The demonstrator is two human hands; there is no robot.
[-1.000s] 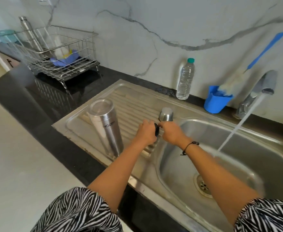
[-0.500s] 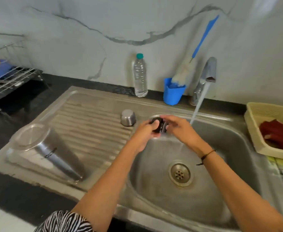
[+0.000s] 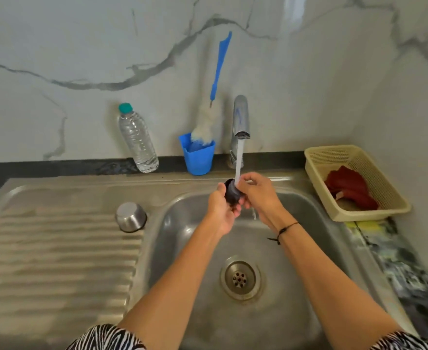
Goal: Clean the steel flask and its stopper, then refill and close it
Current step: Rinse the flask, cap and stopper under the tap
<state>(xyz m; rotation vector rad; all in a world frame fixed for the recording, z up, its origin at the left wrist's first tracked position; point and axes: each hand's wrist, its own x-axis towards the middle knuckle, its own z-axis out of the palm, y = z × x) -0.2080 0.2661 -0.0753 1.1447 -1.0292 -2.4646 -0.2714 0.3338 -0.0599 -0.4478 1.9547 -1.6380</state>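
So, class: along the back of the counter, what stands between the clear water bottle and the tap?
In the head view, a blue cup holding a blue-handled bottle brush stands between the bottle and tap.

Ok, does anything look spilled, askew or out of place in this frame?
Nothing stands out. Both hands hold the black stopper under the running tap; the small steel cup sits upside down on the drainboard.

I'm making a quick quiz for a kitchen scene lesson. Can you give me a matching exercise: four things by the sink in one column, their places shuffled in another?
Things:
1. stopper
2. steel cap
3. bottle brush
4. red cloth

Places:
A. in the blue cup
B. in the cream basket
C. upside down on the draining board
D. under the tap's stream, held in both hands

Pairs: 1-D, 2-C, 3-A, 4-B
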